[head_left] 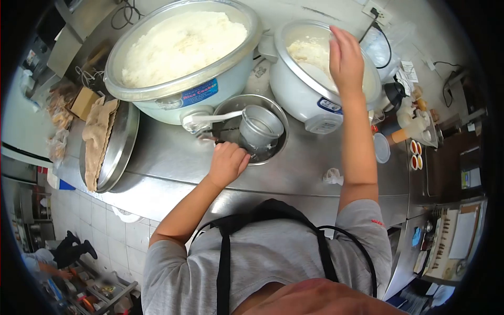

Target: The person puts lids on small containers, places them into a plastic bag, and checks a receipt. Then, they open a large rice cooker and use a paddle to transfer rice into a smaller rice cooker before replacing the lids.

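Observation:
My left hand is curled over the near rim of a round metal bowl. In that bowl rests a metal cup with a white handle. My right hand is above the right rice cooker, its fingers stretched out and nothing visible in them. Inside this cooker are some white rice and a pale rounded object, partly hidden by my hand. To the left, a larger rice cooker is heaped with white rice.
A metal lid with a brown cloth on it lies on the steel counter at left. A crumpled white item, a clear plastic lid and small sauce cups are at right. Another person is at lower left.

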`<action>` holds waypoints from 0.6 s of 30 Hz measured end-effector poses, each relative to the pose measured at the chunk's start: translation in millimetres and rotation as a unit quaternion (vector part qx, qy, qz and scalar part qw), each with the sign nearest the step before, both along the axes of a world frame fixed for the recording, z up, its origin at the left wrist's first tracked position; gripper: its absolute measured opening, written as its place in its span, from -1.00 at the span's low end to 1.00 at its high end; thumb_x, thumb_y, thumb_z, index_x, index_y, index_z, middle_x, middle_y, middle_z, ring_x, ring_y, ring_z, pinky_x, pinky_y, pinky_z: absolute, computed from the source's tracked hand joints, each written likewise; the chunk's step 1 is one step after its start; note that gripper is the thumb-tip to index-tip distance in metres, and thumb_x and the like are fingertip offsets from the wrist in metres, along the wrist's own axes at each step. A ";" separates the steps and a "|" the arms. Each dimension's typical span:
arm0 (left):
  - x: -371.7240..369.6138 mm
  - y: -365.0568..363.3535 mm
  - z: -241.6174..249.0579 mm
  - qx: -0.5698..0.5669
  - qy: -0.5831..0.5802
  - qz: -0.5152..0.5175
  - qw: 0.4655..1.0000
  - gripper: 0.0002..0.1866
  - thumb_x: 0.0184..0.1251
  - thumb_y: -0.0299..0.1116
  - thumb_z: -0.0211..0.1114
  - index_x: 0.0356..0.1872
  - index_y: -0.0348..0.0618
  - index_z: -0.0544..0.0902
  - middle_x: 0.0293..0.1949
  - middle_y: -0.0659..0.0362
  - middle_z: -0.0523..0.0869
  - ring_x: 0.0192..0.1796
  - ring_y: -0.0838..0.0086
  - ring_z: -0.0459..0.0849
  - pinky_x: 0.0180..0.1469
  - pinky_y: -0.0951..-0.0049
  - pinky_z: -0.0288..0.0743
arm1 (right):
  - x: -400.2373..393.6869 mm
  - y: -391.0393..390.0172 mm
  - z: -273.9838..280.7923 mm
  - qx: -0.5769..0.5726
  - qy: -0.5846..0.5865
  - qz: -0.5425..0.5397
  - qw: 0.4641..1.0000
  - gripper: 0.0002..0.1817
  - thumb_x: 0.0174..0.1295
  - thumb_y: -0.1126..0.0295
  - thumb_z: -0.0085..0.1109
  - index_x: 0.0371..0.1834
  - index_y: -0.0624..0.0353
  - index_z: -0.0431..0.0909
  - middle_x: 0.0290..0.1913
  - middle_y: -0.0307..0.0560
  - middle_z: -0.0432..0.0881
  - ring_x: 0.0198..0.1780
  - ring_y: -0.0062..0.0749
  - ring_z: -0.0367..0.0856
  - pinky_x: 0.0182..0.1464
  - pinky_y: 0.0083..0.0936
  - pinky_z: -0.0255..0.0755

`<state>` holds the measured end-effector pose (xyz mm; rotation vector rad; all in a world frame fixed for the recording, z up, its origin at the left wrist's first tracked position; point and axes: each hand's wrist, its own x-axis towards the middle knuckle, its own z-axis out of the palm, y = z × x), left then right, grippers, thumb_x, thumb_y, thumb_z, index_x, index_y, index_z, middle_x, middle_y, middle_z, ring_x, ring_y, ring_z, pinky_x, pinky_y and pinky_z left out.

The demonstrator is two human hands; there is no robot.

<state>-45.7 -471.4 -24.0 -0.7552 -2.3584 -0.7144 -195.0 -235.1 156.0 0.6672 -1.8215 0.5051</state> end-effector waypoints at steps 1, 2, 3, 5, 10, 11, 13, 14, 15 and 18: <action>-6.3 5.3 -1.6 0.005 0.003 -0.003 1.000 -0.84 -0.09 -0.36 0.25 -0.59 -0.09 0.42 -0.56 0.19 0.38 -0.44 0.31 0.38 -0.39 0.35 0.17 | -17.9 18.1 -4.0 0.064 -0.096 -0.050 0.992 -0.79 0.13 0.39 -0.10 -0.24 0.18 0.50 -0.27 0.07 0.53 -0.21 -0.09 0.50 -0.16 -0.35 0.38; -12.0 10.2 -2.7 0.010 0.006 -0.005 1.000 -0.85 -0.08 -0.36 0.25 -0.59 -0.08 0.42 -0.56 0.19 0.38 -0.44 0.31 0.38 -0.38 0.35 0.17 | -39.5 41.7 -16.8 0.126 -0.190 -0.098 0.969 -0.77 0.14 0.36 -0.11 -0.24 0.19 0.51 -0.27 0.10 0.54 -0.20 -0.07 0.50 -0.15 -0.33 0.37; -16.6 16.0 -2.8 0.013 0.012 -0.001 1.000 -0.84 -0.09 -0.36 0.25 -0.58 -0.09 0.42 -0.54 0.19 0.40 -0.41 0.31 0.38 -0.36 0.35 0.18 | -49.4 58.2 -21.9 0.185 -0.281 -0.143 0.931 -0.74 0.14 0.33 -0.12 -0.23 0.19 0.52 -0.27 0.13 0.54 -0.20 -0.05 0.50 -0.14 -0.30 0.36; -28.1 23.6 -4.3 0.031 0.018 -0.002 0.999 -0.85 -0.09 -0.36 0.25 -0.58 -0.09 0.42 -0.53 0.19 0.40 -0.40 0.31 0.38 -0.36 0.35 0.18 | -40.1 70.1 -9.2 0.221 -0.414 -0.223 0.854 -0.70 0.12 0.26 -0.15 -0.25 0.17 0.55 -0.25 0.16 0.54 -0.18 -0.05 0.51 -0.11 -0.27 0.35; -32.0 19.9 0.1 0.172 -0.031 -0.065 0.983 -0.85 -0.08 -0.42 0.25 -0.44 -0.16 0.50 -0.41 0.12 0.49 -0.26 0.23 0.43 -0.22 0.30 0.27 | -29.4 90.2 -41.0 0.310 -0.576 -0.213 0.726 -0.81 -0.14 0.42 0.06 -0.40 0.18 0.55 -0.34 0.13 0.55 -0.28 -0.07 0.53 -0.20 -0.34 0.37; -27.5 15.5 3.4 0.193 -0.044 -0.048 0.979 -0.83 -0.06 -0.42 0.24 -0.39 -0.18 0.51 -0.37 0.09 0.50 -0.25 0.23 0.44 -0.19 0.31 0.29 | -31.0 91.8 -45.8 0.314 -0.563 -0.218 0.733 -0.80 -0.17 0.43 0.07 -0.41 0.18 0.55 -0.34 0.13 0.56 -0.28 -0.08 0.53 -0.20 -0.35 0.38; -9.1 -1.2 20.9 0.234 -0.066 -0.004 0.970 -0.79 -0.01 -0.42 0.22 -0.30 -0.22 0.53 -0.31 0.05 0.52 -0.21 0.23 0.47 -0.13 0.34 0.33 | -43.2 100.2 -59.2 0.327 -0.534 -0.221 0.748 -0.80 -0.21 0.45 0.09 -0.43 0.18 0.55 -0.35 0.13 0.56 -0.28 -0.09 0.54 -0.21 -0.36 0.38; 3.4 -17.0 28.9 0.240 -0.148 -0.004 0.959 -0.78 0.03 -0.41 0.20 -0.26 -0.23 0.52 -0.29 0.05 0.53 -0.21 0.26 0.49 -0.12 0.37 0.34 | -50.4 101.1 -63.3 0.351 -0.547 -0.240 0.721 -0.79 -0.23 0.46 0.09 -0.43 0.18 0.54 -0.33 0.12 0.55 -0.24 -0.09 0.53 -0.21 -0.37 0.38; 19.6 -37.6 36.9 0.246 -0.229 -0.002 0.942 -0.77 0.06 -0.39 0.18 -0.23 -0.23 0.52 -0.27 0.05 0.54 -0.21 0.30 0.50 -0.12 0.40 0.35 | -57.2 99.8 -66.2 0.376 -0.558 -0.257 0.694 -0.78 -0.24 0.46 0.08 -0.42 0.18 0.53 -0.31 0.12 0.55 -0.21 -0.09 0.51 -0.21 -0.38 0.37; 81.5 -119.1 55.5 0.288 -0.449 0.025 0.845 -0.72 0.17 -0.33 0.11 -0.14 -0.26 0.51 -0.23 0.08 0.58 -0.19 0.43 0.54 -0.12 0.52 0.39 | -53.4 95.7 -51.7 0.388 -0.504 -0.211 0.742 -0.75 -0.24 0.45 0.07 -0.39 0.22 0.50 -0.30 0.13 0.54 -0.22 -0.07 0.52 -0.18 -0.36 0.38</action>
